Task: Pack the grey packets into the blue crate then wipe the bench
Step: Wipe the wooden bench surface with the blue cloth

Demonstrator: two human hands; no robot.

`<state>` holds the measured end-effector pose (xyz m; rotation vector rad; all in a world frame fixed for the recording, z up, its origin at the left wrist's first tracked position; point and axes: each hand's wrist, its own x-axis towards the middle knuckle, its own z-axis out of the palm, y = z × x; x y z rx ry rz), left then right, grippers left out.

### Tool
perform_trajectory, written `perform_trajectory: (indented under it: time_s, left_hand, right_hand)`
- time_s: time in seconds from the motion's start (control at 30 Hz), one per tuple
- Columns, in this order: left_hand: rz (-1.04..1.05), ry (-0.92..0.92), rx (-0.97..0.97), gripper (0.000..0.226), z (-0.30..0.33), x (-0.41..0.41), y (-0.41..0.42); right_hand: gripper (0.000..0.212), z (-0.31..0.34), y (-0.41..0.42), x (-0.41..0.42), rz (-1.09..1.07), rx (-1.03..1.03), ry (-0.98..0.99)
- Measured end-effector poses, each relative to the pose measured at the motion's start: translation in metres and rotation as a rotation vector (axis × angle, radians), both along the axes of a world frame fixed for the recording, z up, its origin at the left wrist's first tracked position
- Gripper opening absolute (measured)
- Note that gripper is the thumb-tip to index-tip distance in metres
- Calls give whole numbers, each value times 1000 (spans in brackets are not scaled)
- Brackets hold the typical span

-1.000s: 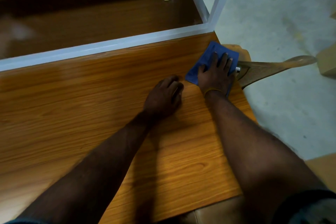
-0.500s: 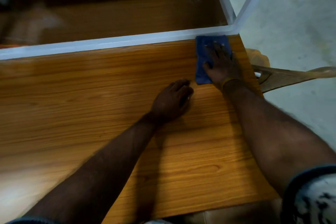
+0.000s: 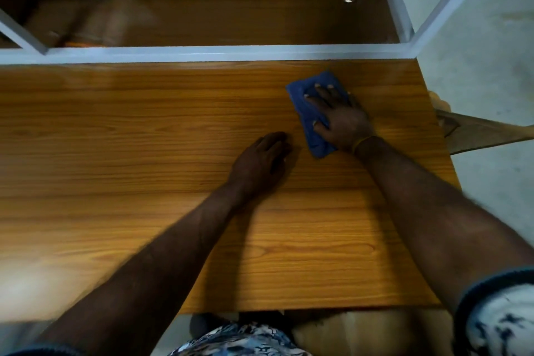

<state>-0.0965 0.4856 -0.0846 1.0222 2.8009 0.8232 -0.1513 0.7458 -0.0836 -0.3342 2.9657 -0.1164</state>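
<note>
While the right hand point(image 3: 341, 118) presses flat on it, the blue cloth point(image 3: 306, 104) lies lengthwise away from the person

One blue cloth point(image 3: 310, 113), one wooden bench point(image 3: 144, 139), two hands: left hand point(image 3: 261, 160), right hand point(image 3: 341, 118).

Blue cloth point(image 3: 310, 113) under right hand point(image 3: 341, 121), now off the back rail.

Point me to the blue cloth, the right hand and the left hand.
blue cloth point(image 3: 300, 101): head view, bare upper-left part beside the fingers.
right hand point(image 3: 341, 121): head view, back of the hand, pressing on the cloth.
left hand point(image 3: 260, 162): head view, back of the hand, resting on the bench.
</note>
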Motion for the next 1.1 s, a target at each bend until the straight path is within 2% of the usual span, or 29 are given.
perform_trajectory:
  time_s: [0.17,0.33,0.53,0.77,0.93,1.1]
  left_hand:
    - [50,-25,-10,39,3,23,-36]
    - [81,-26,-22,40,2,52,-76]
    - [104,5,37,29,4,97,-118]
    - [133,5,88,24,10,149,-163]
    - [159,-34,98,25,8,164,-183]
    - [211,-51,108,25,7,162,-192]
  right_hand:
    - [72,0,-34,37,56,-22,29]
    - [72,-1,-67,87,-12,-69,14]
    - [69,3,-119,159,-202,12,5]
    - [67,-1,-197,238,-492,-73,87]
    - [68,-4,-253,254,-783,-85,120]
    - [68,-4,-272,243,-910,-88,124]
